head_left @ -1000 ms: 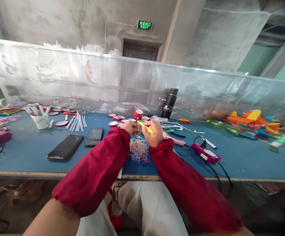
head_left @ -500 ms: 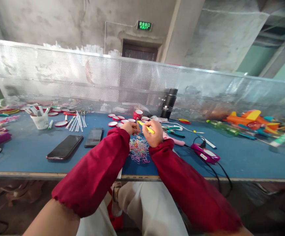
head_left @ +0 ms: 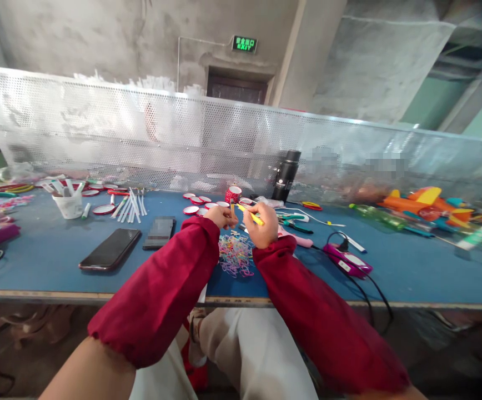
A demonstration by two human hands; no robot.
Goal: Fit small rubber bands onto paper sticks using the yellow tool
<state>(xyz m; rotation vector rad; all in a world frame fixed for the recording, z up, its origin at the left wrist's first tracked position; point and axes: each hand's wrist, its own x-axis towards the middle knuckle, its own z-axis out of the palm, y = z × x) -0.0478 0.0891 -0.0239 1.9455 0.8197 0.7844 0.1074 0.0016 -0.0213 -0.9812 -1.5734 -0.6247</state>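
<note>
My left hand [head_left: 220,215] is closed on a small flat wooden-looking stick [head_left: 232,212], held upright between the fingertips. Just to its right, my right hand [head_left: 262,225] grips a slim yellow pen [head_left: 254,216] whose tip points left at the stick, a small gap between them. Below both hands lies a heap of thin, multicoloured bands or strings [head_left: 235,256]. A red patterned cup or roll [head_left: 233,193] stands right behind the hands, with several red-rimmed white discs [head_left: 191,210] to its left.
Two phones [head_left: 110,250] lie on the blue table to the left, near a white cup of markers [head_left: 68,204]. A black bottle [head_left: 286,175] stands behind. To the right are pliers [head_left: 297,225], a purple corded device [head_left: 348,261] and an orange toy plane [head_left: 424,204].
My right hand has shifted slightly right, drawing the yellow pen's tip away from the stick. My left hand has stayed almost still.
</note>
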